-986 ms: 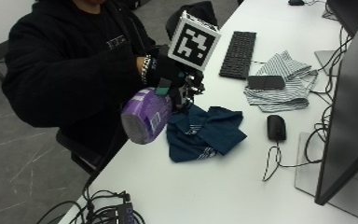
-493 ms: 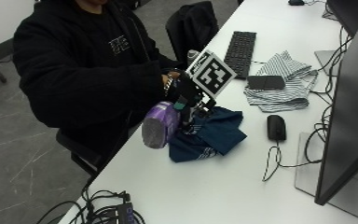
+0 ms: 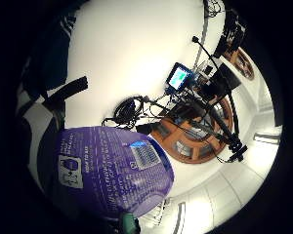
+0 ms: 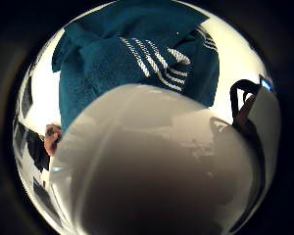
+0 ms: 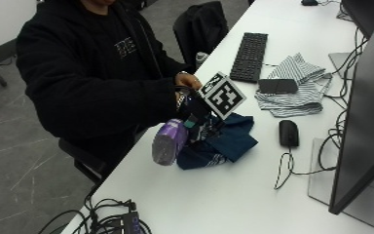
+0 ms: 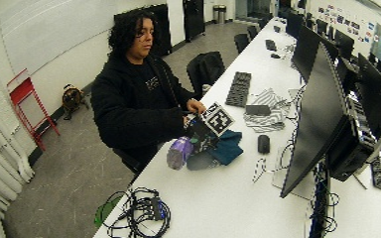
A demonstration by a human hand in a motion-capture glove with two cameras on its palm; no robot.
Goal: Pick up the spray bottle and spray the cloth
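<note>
Since a second ago, when I held the spray bottle (image 5: 169,147) up in front of my chest, I have swung my gloved right hand (image 5: 193,108) down and toward the teal cloth (image 5: 229,141), and the bottle has come with it. That puts the nozzle end close over the cloth, so I judge the pick-up done and the spraying either about to start or just under way; I see no mist, so I cannot say whether any spray has landed.

My right hand's fingers are curled around the bottle's neck and trigger end, with nothing else in them. My bare left hand (image 5: 188,80) sits just behind the right, near the edge of the worktop (image 5: 239,204).

The bottle is tilted. Its long axis slopes from the fat purple base, which hangs low and out past my right hand toward the worktop's near edge, up to the head inside my grip. The head end points toward the cloth, which lies crumpled on the worktop directly beneath and beyond my right hand; in the thumb-side palm view its striped folds sit right past the pale rounded shape close to my palm.
</note>
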